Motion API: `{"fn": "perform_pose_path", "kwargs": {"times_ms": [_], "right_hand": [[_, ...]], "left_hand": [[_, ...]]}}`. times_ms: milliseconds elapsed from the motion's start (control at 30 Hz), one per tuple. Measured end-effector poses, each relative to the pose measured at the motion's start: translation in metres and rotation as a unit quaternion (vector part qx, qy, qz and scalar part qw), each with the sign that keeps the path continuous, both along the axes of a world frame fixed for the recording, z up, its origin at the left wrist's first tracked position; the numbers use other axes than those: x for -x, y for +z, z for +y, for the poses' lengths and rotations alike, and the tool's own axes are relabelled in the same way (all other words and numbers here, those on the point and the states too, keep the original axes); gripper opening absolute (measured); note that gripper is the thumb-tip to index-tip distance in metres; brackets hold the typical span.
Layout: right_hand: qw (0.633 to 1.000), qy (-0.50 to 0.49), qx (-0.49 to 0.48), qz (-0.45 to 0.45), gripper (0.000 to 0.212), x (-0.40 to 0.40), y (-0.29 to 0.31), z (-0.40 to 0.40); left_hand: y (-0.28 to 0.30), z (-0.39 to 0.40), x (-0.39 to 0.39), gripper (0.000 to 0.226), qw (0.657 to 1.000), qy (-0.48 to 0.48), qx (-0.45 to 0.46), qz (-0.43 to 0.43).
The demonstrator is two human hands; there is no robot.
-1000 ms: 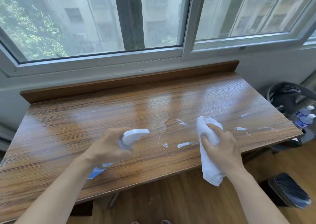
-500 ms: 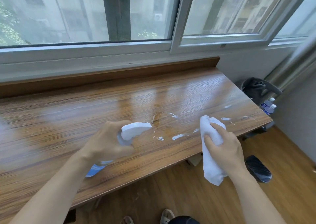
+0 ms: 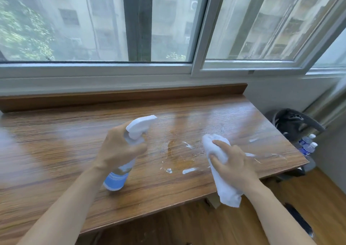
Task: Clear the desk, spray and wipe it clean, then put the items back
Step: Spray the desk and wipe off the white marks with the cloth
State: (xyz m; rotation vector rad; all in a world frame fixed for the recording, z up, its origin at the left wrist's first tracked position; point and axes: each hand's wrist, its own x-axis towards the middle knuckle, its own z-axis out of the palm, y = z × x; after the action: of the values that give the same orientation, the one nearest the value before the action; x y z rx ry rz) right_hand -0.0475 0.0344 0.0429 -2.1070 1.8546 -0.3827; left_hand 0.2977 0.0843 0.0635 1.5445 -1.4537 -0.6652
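Desk of wood stands under the window, smeared white near its right end; the left hand grips a spray bottle above it, the right hand clutches a white cloth

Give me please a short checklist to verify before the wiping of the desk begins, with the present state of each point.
1. Desk cleared of items: ok in the visible part.
2. Cloth held in right hand: ok.
3. Spray bottle in firm grip of left hand: ok.
4. Wet patch present to wipe: ok.
5. White smears removed: not ok.
6. Liquid left in bottle: cannot tell.
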Motion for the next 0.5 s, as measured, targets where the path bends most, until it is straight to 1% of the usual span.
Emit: {"fn": "perform_pose_path", "kwargs": {"times_ms": [100, 167, 267, 367, 500], "right_hand": [[0.999, 0.031, -0.015, 0.036, 0.049, -0.024, -0.022, -0.005], [0.998, 0.033, 0.0, 0.062, 0.049, -0.037, -0.048, -0.003], [0.989, 0.03, 0.037, 0.137, 0.048, -0.051, -0.082, -0.003], [0.985, 0.007, 0.057, 0.165, 0.047, -0.061, -0.091, -0.02], [0.986, -0.031, 0.041, 0.161, 0.042, -0.078, -0.083, -0.083]], "left_hand": [[-0.006, -0.006, 0.013, 0.034, 0.994, 0.084, 0.043, 0.053], [-0.01, -0.01, 0.02, 0.034, 0.984, 0.144, 0.063, 0.078], [-0.012, -0.015, 0.028, 0.023, 0.966, 0.227, 0.083, 0.087], [-0.015, -0.021, 0.031, 0.024, 0.958, 0.25, 0.114, 0.083], [-0.022, -0.029, 0.025, 0.028, 0.958, 0.248, 0.122, 0.077]]}}
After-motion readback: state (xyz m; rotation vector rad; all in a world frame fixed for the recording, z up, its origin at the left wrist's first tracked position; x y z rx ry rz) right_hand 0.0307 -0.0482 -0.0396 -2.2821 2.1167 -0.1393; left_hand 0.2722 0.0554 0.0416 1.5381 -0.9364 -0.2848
